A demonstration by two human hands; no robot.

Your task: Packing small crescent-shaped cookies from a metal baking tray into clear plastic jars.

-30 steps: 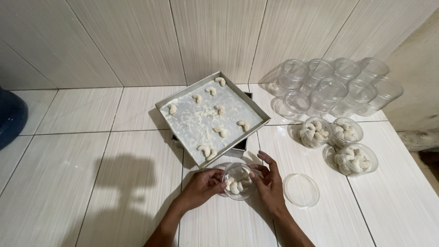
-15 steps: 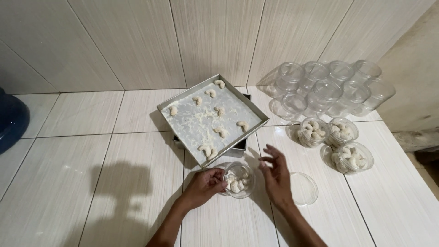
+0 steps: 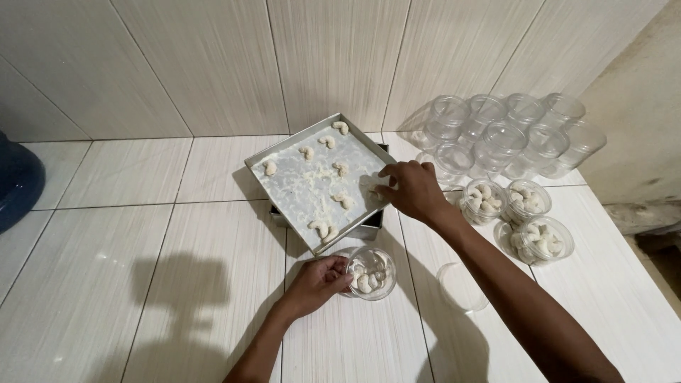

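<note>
— What do we see in our hands?

— Our left hand (image 3: 317, 275) wraps its fingers around a small round jar (image 3: 369, 273) of clear plastic. The jar stands on the white tiled floor (image 3: 142, 284), near its front edge, and holds a few pale curved cookies.

— And the other one?

— Our right hand (image 3: 411, 188) reaches over the right edge of the square metal tray (image 3: 298, 188). Its fingertips are pinched close on a cookie (image 3: 374, 190) there, but we cannot tell if the cookie is lifted yet.

— What is the tray like?

— It is flat, grey and shiny, dusted with white powder. Little moon-shaped cookies lie spread over it. It sits tilted on a dark box.

— What else is close by?

— A clear round lid (image 3: 462, 287) lies flat just right of the jar. Three filled jars (image 3: 528, 220) stand toward the right edge of the floor. Behind them, by the tiled wall, a bunch of empty clear jars (image 3: 511, 135) lean together.
</note>
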